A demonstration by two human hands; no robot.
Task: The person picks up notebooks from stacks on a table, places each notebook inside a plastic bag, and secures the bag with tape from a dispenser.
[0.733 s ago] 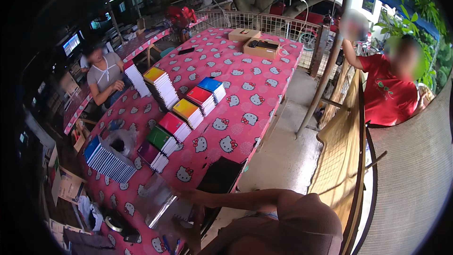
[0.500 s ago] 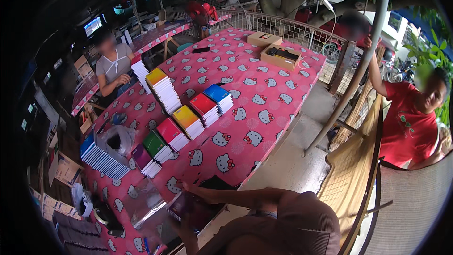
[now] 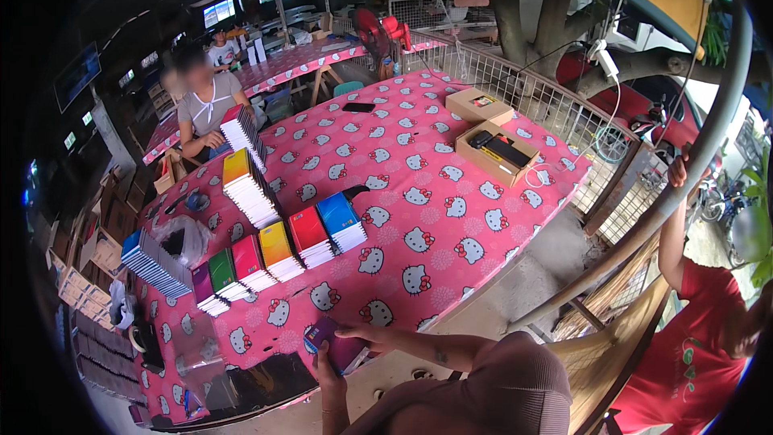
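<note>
Both hands, left hand (image 3: 326,364) and right hand (image 3: 372,337), grip closed on a purple notebook (image 3: 334,342) above the desk's (image 3: 435,217) near edge; it likely handles best kept flat, squared up with the coloured notebook stacks (image 3: 278,254).

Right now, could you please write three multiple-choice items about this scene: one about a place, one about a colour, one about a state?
1. Where does the purple notebook sit?
A. In both hands, at the near table edge
B. Inside a cardboard box
C. On the floor

2. What colour is the tablecloth?
A. Green
B. Pink
C. White

3. How is the cardboard box by the railing?
A. Taped shut
B. Crushed flat
C. Open

Answers: 1 A, the left hand and right hand grip it; 2 B, pink with white cat figures; 3 C, dark items show inside.
</note>
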